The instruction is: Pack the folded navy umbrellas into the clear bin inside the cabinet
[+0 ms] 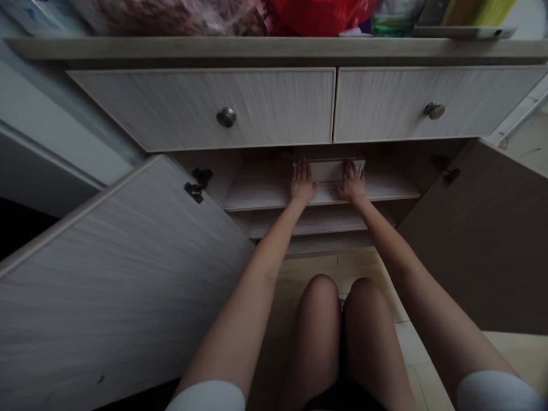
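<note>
A pale flat rectangular box [330, 170] lies on a wooden cabinet shelf [261, 198], near the shelf's front edge. My left hand [303, 182] presses against the box's left end with its fingers spread. My right hand [351, 181] grips the right end in the same way, so the box sits between both hands. Both wrists rest just above the shelf's front edge. The back of the shelf is in shadow, and my hands hide the box's ends.
Both cabinet doors [115, 285] swing open on black hinges [198, 184], flanking my arms. Above are two drawers with round metal knobs [226, 117]. Bags and a bottle [394, 20] stand on the countertop. My knees rise from a tiled floor [342, 268].
</note>
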{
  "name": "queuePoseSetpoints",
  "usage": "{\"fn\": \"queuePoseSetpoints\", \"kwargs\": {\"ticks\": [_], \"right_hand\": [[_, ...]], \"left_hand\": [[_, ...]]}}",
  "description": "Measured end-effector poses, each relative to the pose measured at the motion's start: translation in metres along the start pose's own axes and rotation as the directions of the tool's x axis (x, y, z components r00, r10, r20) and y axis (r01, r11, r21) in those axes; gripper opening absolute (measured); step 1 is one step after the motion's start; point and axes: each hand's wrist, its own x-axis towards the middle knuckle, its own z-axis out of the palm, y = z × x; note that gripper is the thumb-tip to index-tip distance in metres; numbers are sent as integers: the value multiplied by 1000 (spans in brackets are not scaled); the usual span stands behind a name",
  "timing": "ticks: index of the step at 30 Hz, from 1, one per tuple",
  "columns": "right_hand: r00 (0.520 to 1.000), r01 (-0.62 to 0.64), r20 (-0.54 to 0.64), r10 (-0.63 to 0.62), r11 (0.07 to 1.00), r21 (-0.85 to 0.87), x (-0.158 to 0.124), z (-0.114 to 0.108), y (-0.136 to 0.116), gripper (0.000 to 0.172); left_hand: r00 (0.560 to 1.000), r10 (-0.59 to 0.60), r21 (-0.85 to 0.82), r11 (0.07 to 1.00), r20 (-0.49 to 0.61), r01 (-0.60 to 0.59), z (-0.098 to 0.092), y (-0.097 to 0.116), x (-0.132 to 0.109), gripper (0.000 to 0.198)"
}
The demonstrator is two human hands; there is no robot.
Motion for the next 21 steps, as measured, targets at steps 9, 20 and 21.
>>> {"fn": "queuePoseSetpoints", "kwargs": {"ticks": [9, 20, 21], "right_hand": [[1000, -1, 16, 0, 999, 42, 16, 4, 3, 79], [999, -24, 39, 20, 994, 109, 20, 3, 1, 88], [998, -28, 51, 22, 991, 129, 21, -1, 0, 89]], "left_hand": [[1000, 2, 21, 1000, 16, -2, 1, -3, 13, 77], [1000, 11, -40, 999, 17, -10, 3, -7, 21, 78], [1000, 12, -54, 999, 25, -10, 1, -7, 23, 79]]}}
